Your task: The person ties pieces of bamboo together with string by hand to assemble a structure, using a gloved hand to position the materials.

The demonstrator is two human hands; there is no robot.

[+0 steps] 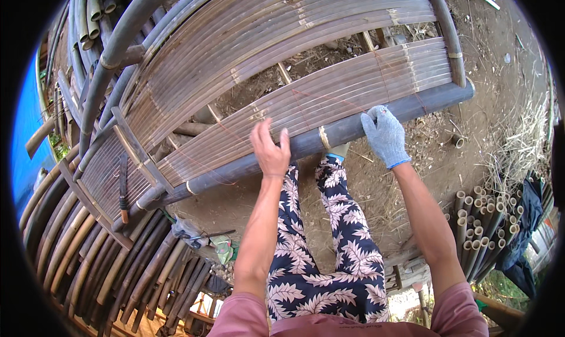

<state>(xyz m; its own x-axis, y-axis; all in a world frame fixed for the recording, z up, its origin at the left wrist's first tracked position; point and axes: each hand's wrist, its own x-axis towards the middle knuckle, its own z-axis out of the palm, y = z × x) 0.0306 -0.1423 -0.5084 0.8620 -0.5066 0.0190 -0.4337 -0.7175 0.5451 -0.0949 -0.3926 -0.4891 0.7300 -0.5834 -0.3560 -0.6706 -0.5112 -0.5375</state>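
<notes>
My bare left hand (271, 148) is open, thumb and fingers apart, over the near edge of a bamboo slat panel (229, 143). Beneath it runs a thick dark bamboo pole (347, 129), the front rail of a bamboo bench-like frame. Farther right, my right hand (385, 137) wears a blue-grey knit glove and rests at the rail. Its fingers are curled closed where a thin red string (329, 101) comes across the slats to them; the fingertips are partly hidden. Pale bindings, such as the band (323, 137), wrap the rail between my hands.
A long knife (123, 187) lies on the slats at the left end. Bamboo poles (76, 243) are stacked at lower left, with cut bamboo tubes (482, 219) bundled at right. Plastic bags (188, 231) lie near the frame. Shavings litter the dirt floor (494, 72).
</notes>
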